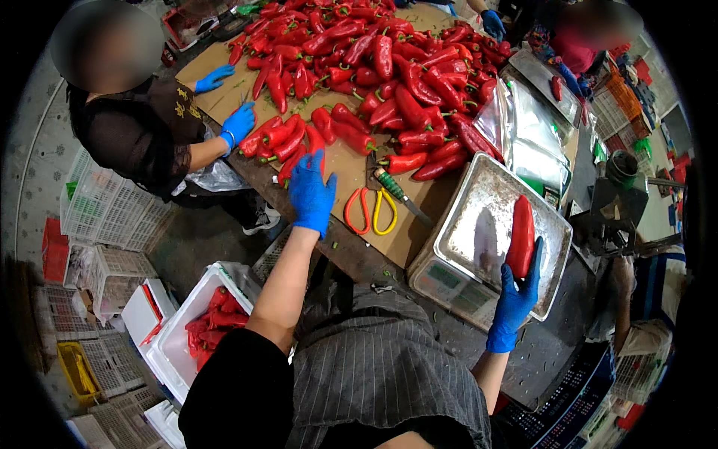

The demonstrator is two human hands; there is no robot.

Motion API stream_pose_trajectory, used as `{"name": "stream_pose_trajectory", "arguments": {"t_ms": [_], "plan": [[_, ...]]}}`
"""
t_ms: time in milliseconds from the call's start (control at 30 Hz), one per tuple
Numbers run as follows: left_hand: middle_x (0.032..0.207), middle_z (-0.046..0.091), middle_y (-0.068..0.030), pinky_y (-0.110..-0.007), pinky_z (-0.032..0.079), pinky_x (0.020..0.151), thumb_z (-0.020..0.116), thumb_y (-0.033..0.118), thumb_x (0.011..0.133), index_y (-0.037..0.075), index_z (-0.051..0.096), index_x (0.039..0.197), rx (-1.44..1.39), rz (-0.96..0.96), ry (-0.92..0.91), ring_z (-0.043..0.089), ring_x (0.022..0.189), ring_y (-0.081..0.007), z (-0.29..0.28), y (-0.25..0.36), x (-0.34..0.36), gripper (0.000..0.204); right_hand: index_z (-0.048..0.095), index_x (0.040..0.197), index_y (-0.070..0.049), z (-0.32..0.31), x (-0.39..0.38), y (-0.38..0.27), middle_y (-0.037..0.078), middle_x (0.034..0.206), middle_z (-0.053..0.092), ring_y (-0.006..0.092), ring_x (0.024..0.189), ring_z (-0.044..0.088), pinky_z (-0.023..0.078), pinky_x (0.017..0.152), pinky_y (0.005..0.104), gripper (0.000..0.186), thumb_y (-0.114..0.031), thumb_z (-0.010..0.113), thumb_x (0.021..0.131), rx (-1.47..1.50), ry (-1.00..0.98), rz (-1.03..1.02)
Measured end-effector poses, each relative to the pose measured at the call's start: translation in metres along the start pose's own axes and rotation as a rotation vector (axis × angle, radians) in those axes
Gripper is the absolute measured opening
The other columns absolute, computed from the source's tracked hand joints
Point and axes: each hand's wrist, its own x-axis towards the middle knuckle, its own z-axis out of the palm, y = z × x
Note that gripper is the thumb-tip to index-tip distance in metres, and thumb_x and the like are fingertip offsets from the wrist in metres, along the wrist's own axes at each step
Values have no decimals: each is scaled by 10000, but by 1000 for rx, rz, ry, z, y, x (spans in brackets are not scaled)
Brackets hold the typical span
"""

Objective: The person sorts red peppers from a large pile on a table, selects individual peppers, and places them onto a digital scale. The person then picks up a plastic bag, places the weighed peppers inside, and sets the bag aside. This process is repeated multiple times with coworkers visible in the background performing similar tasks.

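My left hand (pixel 313 196), in a blue glove, is open at the near edge of the pepper pile (pixel 389 67), its fingers reaching onto red peppers (pixel 288 142). My right hand (pixel 517 295), also blue-gloved, is closed around a long red pepper (pixel 522 233) held upright over a steel tray (pixel 467 224) on a scale (pixel 441 288). Between my hands lie scissors (pixel 359 213) with red and yellow handles and a green-handled knife (pixel 396 191) on the cardboard.
A co-worker (pixel 127 131) in blue gloves works at the left; other people stand far right and back right. Clear bags (pixel 535 135) lie beyond the tray. A white foam box (pixel 176 352) of peppers and plastic crates (pixel 112 209) are low at the left.
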Motion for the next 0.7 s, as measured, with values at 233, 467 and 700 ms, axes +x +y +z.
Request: {"name": "stream_pose_trajectory", "arguments": {"t_ms": [233,467,700], "plan": [[1071,511,-179,-439,504,727,724,291,727,156,281,1399,289,-214,-358,574,935,-319,17,11,26,817,367,1381,-74,-4,2,28,141,1393,403,279,1255,414,330,1035,369,672,-4,647,774,-429,-41,-81],[1152,542,-187,-463,497,799,636,213,804,111,256,1408,-1563,-798,-407,572,1010,-305,23,-6,13,721,362,1368,-14,-13,6,0,147,1404,384,285,1290,365,241,1082,375,597,-64,603,824,-438,91,-224],[1237,512,-165,-459,393,1008,644,118,744,8,376,1322,-2810,-956,-881,487,1174,-320,-51,81,-15,646,398,1345,-33,27,-20,-19,148,1374,420,265,1278,386,287,1062,375,583,17,599,801,-130,-117,-148]]}}
